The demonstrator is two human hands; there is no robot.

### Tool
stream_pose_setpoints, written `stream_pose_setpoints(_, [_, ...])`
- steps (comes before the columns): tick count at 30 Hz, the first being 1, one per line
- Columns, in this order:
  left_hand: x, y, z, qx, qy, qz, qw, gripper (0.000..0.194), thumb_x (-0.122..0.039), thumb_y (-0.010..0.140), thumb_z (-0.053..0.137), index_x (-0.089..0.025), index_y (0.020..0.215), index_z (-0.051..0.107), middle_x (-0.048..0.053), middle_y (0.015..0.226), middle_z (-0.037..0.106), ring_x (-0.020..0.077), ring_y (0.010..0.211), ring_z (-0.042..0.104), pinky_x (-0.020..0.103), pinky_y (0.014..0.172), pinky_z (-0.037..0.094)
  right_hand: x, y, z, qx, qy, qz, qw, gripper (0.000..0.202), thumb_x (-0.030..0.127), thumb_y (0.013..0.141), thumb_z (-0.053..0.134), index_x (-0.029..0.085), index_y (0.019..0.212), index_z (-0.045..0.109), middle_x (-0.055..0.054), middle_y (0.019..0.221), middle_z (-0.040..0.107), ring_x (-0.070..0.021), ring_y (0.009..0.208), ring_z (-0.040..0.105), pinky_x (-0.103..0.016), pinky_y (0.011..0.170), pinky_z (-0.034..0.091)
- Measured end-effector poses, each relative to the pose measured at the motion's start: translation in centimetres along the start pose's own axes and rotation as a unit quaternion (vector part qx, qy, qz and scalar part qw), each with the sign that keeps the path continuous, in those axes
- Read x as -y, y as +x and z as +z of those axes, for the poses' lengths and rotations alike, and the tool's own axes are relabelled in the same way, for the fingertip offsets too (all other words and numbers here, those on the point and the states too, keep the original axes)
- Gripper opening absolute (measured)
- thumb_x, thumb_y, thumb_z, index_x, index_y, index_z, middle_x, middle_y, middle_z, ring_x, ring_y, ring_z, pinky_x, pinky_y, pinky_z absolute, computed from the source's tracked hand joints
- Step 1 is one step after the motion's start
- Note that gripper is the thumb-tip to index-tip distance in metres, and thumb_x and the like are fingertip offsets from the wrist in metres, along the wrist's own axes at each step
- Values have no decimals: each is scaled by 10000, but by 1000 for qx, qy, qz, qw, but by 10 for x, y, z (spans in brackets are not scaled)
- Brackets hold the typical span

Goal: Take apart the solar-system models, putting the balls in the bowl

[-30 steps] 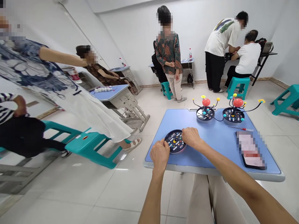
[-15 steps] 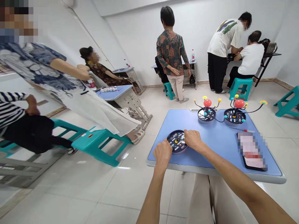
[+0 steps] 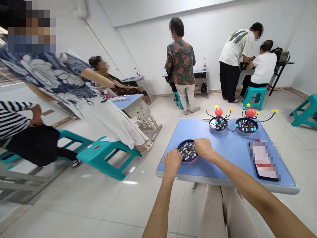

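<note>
A round black disc base (image 3: 187, 152) with printed labels and a yellow mark at its middle lies at the left of the blue desk (image 3: 218, 162). My left hand (image 3: 172, 162) is closed on its left rim, and my right hand (image 3: 203, 147) is closed on its right rim. The fingertips of both are partly hidden behind the knuckles. Farther back stand two solar system models, the left model (image 3: 218, 124) and the right model (image 3: 247, 126), each with a red ball and coloured balls on curved arms over a similar base.
A screwdriver (image 3: 257, 139) and a phone (image 3: 264, 161) lie at the desk's right. A green stool (image 3: 99, 148) stands left of the desk. One person (image 3: 81, 86) stands close by at left; several other people are farther back.
The view has shifted slightly. My hands keep hold of the disc base with hardly any movement. The standing person at left has shifted right and lowered an arm; the person in the flowered shirt has turned.
</note>
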State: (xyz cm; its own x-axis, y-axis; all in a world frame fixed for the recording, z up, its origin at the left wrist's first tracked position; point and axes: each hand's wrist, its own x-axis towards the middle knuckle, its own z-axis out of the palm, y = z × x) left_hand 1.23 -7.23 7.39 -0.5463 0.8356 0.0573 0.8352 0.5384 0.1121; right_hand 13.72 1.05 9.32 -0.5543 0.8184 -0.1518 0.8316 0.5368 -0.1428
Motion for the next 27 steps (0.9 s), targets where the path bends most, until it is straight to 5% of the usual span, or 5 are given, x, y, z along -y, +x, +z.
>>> stream_pose_setpoints(8, [11, 8, -11, -13, -21, -3, 1000, 346, -200, 871, 390, -171, 862, 735, 173, 886, 737, 289, 848, 696, 329, 680, 456, 4, 13, -22, -38, 29, 6, 999, 315, 159, 851, 518, 156, 1102, 709, -194, 1077, 715, -242, 1023, 683, -268, 774, 483])
stream_pose_setpoints(15, [23, 6, -21, -120, -315, -32, 941, 439, -397, 935, 319, -168, 966, 692, 27, 651, 661, 162, 552, 576, 274, 600, 448, -6, 18, -40, -92, 89, 35, 991, 328, 168, 890, 423, 146, 1033, 718, -179, 1035, 723, -257, 990, 684, -275, 726, 479])
stream_pose_setpoints(18, [20, -2, -11, -151, -260, 30, 953, 273, -313, 876, 456, -193, 924, 696, 46, 882, 711, 171, 731, 610, 287, 738, 471, -16, 20, -36, -93, 108, 62, 988, 345, 179, 912, 386, 157, 1014, 715, -164, 1036, 724, -251, 982, 682, -276, 718, 474])
stream_pose_setpoints(22, [9, -7, 5, -104, -142, 169, 970, 244, -286, 858, 538, -212, 1008, 716, 66, 1095, 695, 234, 974, 571, 341, 895, 444, -22, 22, -25, -85, 129, 77, 985, 365, 187, 920, 363, 168, 985, 722, -153, 1037, 725, -242, 982, 676, -272, 708, 462])
stream_pose_setpoints(27, [-3, -3, 9, -37, -67, 178, 981, 259, -310, 853, 578, -223, 1058, 711, 85, 1097, 678, 249, 979, 572, 331, 812, 438, -22, 21, -19, -84, 154, 82, 981, 370, 178, 911, 365, 159, 986, 727, -154, 1033, 725, -245, 974, 676, -273, 694, 446])
